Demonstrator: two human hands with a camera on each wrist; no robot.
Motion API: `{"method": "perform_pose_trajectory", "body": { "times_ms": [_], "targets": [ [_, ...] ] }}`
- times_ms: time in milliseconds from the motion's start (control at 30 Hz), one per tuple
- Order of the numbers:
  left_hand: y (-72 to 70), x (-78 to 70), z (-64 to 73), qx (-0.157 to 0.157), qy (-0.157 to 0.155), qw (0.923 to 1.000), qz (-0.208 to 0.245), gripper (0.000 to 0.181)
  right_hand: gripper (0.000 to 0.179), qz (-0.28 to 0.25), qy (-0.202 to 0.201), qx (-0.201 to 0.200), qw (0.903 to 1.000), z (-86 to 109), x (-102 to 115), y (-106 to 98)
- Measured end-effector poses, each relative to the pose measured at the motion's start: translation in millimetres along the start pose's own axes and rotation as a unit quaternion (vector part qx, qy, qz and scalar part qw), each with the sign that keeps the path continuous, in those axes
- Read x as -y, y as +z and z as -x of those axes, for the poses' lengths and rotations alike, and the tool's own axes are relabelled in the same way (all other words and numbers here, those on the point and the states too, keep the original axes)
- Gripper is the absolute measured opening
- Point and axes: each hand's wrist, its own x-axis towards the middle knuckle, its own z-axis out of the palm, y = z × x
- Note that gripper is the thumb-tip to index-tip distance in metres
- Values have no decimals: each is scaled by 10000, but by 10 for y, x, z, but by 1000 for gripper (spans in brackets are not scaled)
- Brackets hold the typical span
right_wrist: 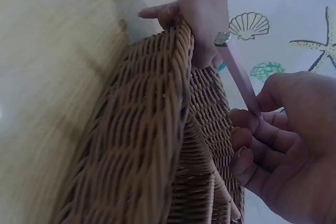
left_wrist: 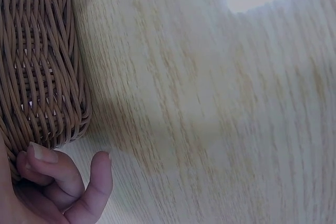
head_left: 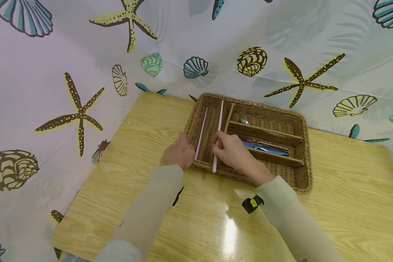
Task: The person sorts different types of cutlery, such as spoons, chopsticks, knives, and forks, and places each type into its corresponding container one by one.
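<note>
A brown wicker cutlery tray (head_left: 265, 106) with several compartments sits on the table. My left hand (head_left: 179, 152) holds its near left corner; in the left wrist view the fingers (left_wrist: 58, 169) curl at the woven edge. Between thumb and fingers, my right hand (head_left: 234, 151) pinches a long pink chopstick (head_left: 220, 118) above the left compartment. The right wrist view shows the stick's silvery end (right_wrist: 222, 39) up close. Another pink chopstick (head_left: 201, 134) lies lengthwise in that left compartment, near the tray's left wall.
Blue cutlery (head_left: 268, 149) lies in the middle right compartment, and a spoon (head_left: 244, 121) shows in the back one. Wicker dividers (head_left: 266, 130) stand between them. Behind the wooden table (head_left: 118, 174) hangs a cloth (head_left: 216, 32) printed with shells and starfish.
</note>
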Motion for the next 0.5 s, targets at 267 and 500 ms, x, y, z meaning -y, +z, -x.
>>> {"method": "perform_pose_trajectory", "body": {
  "times_ms": [267, 500],
  "targets": [
    [10, -1, -6, 97, -118, 9999, -12, 31, 16, 587, 465, 367, 9965, -500, -65, 127],
    [4, 3, -14, 3, -95, 10000, 15, 36, 27, 2447, 705, 464, 9659, -672, -75, 321]
  ]
}}
